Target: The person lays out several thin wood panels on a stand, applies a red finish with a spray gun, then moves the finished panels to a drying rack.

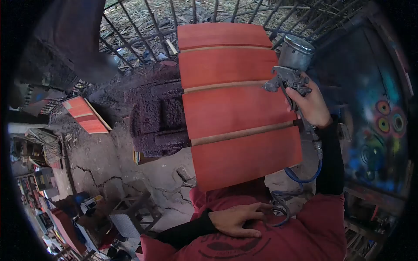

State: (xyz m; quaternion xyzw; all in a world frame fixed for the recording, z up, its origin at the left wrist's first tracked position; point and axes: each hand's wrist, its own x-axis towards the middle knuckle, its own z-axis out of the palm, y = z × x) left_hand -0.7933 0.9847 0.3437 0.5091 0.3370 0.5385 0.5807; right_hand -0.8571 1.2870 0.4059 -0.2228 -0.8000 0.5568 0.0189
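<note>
My right hand is wrapped round the handle of a spray gun with a metal cup on top. The gun's nozzle points left, over the right edge of a board with broad orange-red bands split by narrow bare-wood strips. A blue hose runs down from the handle and coils near my waist. My left hand lies flat against my red shirt, fingers apart, with nothing in it. Beneath the board's left side is a dark, paint-crusted support.
A smaller orange-red panel lies on the cracked floor to the left. Metal bars fence the far side. A paint-splashed dark panel stands at right. A grey stool and clutter sit at lower left.
</note>
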